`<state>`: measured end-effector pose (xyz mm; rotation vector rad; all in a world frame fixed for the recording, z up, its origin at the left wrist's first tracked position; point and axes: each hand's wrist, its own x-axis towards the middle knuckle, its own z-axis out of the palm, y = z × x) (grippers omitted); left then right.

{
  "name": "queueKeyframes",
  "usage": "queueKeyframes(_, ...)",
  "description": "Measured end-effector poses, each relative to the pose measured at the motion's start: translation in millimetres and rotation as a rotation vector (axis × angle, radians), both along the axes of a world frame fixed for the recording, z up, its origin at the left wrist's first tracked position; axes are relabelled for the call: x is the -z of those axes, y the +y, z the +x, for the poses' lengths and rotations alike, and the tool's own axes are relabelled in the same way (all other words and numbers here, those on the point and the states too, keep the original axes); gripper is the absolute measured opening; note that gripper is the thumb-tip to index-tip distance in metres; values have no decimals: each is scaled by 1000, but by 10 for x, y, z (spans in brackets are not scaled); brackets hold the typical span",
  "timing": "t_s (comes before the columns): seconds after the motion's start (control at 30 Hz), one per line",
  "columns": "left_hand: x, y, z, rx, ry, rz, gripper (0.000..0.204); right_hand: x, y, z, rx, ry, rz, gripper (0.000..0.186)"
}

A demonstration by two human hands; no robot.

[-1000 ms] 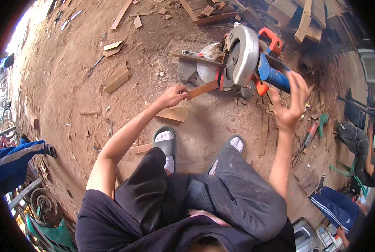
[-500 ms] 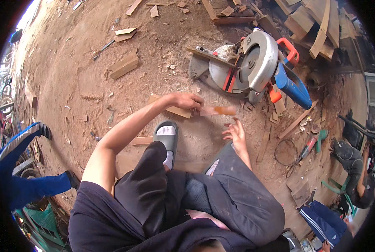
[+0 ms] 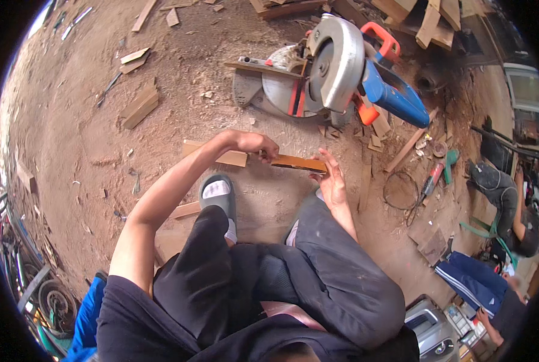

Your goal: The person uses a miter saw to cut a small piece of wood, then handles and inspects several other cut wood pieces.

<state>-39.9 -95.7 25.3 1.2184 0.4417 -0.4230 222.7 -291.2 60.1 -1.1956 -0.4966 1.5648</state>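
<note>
A short orange-brown strip of wood (image 3: 298, 163) with a dark lower edge spans the space between my hands, above the ground in front of my feet. My left hand (image 3: 256, 145) is closed on its left end, knuckles up. At the other end, the thumb and fingers of my right hand (image 3: 334, 181) pinch the strip from below and above, with the remaining fingers loosely raised. Beneath my left wrist, a pale wooden board (image 3: 232, 158) lies on the dirt. Just beyond my hands stands a mitre saw (image 3: 332, 63) with a blue handle and orange parts.
Wood offcuts (image 3: 141, 107) lie scattered on the dirt, with a larger pile (image 3: 429, 24) behind the saw. A red and green power tool (image 3: 433, 180) with a cord rests at the right. Other people (image 3: 492, 283) sit at the right edge; bicycles (image 3: 55, 298) stand at the left.
My right hand has come up from an apart position to the strip's right end. The strip was blurred and now shows sharply. The view has shifted right; the person in blue is mostly out of sight.
</note>
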Motion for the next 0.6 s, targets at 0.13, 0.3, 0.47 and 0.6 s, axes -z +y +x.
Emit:
queueKeyframes(0.13,205,-66,-32,-39,-155,-11,30,-90,31,61,-5,108,15,76)
queueKeyframes(0.3,1,-46,35,-112,23,-295,31,-111,27,151,120,370,26,81)
queueKeyframes(0.47,-120,-158,175,-208,87,-357,36,-69,-39,135,219,334,11,63)
queueKeyframes(0.6,384,-468,186,-236,-171,-826,37,87,-128,-57,128,244,3,37)
